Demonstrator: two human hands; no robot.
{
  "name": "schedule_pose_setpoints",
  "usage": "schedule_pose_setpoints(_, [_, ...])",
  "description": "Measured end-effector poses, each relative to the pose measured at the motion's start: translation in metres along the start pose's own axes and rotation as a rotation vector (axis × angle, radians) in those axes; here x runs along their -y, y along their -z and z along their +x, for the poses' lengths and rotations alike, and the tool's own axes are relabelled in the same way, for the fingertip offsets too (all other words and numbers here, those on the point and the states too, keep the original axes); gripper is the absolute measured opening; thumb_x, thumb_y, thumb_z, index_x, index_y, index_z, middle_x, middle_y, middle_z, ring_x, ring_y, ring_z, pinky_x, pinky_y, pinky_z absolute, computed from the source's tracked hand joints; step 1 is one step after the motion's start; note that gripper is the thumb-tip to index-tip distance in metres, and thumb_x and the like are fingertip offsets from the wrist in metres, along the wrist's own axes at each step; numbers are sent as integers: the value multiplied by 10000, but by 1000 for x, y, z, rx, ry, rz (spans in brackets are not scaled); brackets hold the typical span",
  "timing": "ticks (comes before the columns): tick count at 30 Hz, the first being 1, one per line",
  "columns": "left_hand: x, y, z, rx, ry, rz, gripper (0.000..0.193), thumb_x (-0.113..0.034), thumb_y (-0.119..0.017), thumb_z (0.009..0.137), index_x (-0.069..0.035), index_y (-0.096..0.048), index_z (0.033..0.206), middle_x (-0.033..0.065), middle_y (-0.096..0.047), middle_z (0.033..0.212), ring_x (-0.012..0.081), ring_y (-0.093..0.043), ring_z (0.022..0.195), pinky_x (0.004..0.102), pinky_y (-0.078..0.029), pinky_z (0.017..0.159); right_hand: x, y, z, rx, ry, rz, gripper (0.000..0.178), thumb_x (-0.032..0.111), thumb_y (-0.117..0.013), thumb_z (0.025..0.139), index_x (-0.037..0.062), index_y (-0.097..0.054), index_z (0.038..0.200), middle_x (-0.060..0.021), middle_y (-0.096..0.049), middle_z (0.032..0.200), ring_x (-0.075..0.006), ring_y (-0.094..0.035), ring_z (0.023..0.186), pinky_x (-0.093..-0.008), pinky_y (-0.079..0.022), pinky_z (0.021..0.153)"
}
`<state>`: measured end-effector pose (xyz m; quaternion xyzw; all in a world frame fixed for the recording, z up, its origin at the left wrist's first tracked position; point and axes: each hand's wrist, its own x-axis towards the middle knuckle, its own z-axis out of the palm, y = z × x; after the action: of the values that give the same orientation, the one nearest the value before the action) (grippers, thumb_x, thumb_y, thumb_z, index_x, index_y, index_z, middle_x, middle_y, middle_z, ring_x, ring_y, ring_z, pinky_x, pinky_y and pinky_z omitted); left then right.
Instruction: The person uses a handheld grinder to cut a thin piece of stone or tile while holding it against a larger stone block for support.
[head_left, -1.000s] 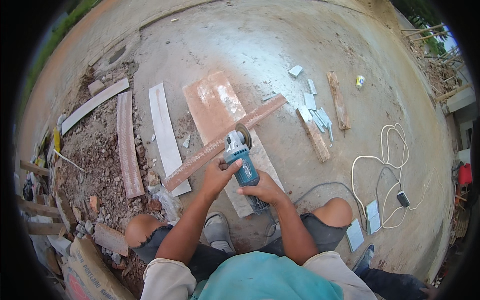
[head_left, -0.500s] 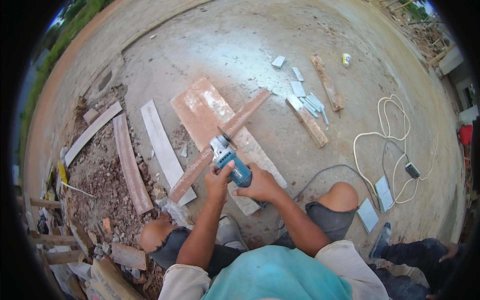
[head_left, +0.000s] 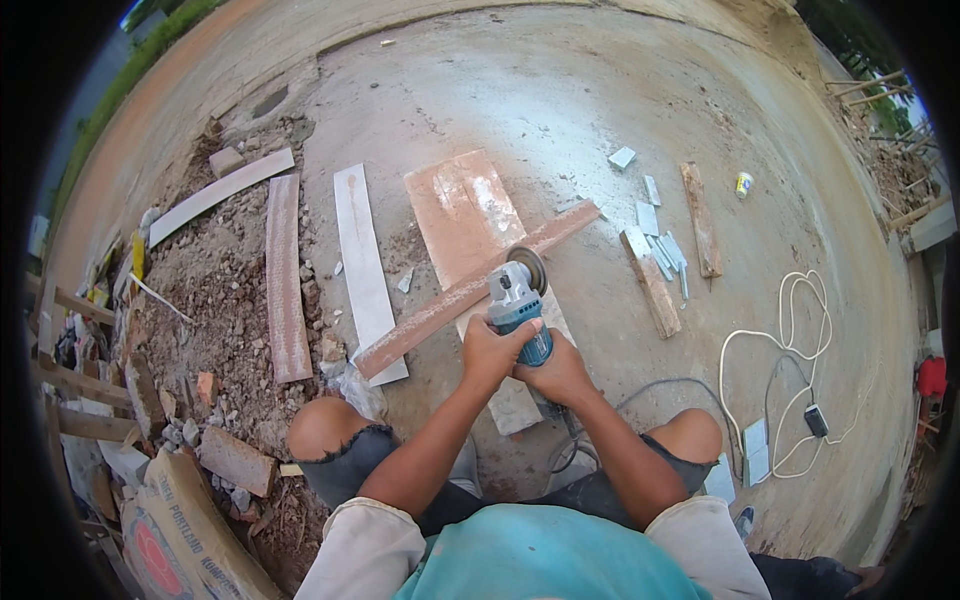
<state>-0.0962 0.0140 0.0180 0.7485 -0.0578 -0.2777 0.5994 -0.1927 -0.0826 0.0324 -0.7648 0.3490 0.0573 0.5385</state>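
Observation:
Both my hands are closed around a blue-green angle grinder (head_left: 517, 310). My left hand (head_left: 494, 352) grips the body near its head, and my right hand (head_left: 556, 372) wraps the rear end, where the dark cord leaves. The grinder's disc (head_left: 528, 268) is by the upper edge of a long reddish tile strip (head_left: 460, 300); whether it touches I cannot tell. That strip lies slantwise across a pale slab (head_left: 514, 408) and a broad reddish tile (head_left: 448, 221), both between my knees and the far ground.
Left of the work lie a white strip (head_left: 361, 260) and a reddish strip (head_left: 287, 270) beside rubble (head_left: 220, 300). To the right are wood blocks (head_left: 702, 225), grey tile offcuts (head_left: 647, 217) and a coiled cream cable (head_left: 727, 370). A paper sack (head_left: 195, 530) sits lower left.
My view has shifted, so the ground items appear further right. The grinder has turned, its disc now showing more of its face. Both hands keep their hold.

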Motion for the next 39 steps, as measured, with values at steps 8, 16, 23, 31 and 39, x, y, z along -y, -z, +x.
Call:
schedule_pose_setpoints(8, [-49,39,57,380,83,597,627,-467,-768,796,94,-631,1040,188,-690,922,216,-685,827,323,-540,706,-10,1,7,30,0,442,541,251,-837,702,-35,-593,1091,-92,-658,955,-162,-636,851,-310,-513,759])
schedule_pose_setpoints(16, [8,142,136,768,-2,1441,865,-657,-767,656,111,-628,1028,266,-668,1029,408,-651,966,439,-510,829,-25,18,-11,12,4,667,433,208,-786,749,-27,-581,1050,-100,-635,874,-168,-628,722,-303,-521,643])
schedule_pose_setpoints(23, [62,159,114,522,-337,1046,432,-296,-770,755,6,-573,993,265,-647,907,431,-639,883,489,-499,775,-31,25,-34,78,-45,807,402,205,-725,790,-61,-565,1043,-161,-662,874,-229,-679,722,-356,-587,628])
schedule_pose_setpoints(31, [74,169,102,577,-614,1035,227,-138,-643,847,-42,-480,972,215,-610,785,438,-615,778,528,-483,692,-38,-7,-41,225,-109,1021,429,251,-715,813,-59,-565,1068,-170,-670,899,-239,-692,745,-368,-600,672])
schedule_pose_setpoints(39, [69,165,100,673,-468,1204,199,-154,-587,885,-42,-459,990,223,-629,807,435,-627,785,521,-486,673,-34,-33,-38,282,-168,970,442,205,-717,816,-41,-520,1127,-158,-665,918,-232,-683,773,-380,-595,643])
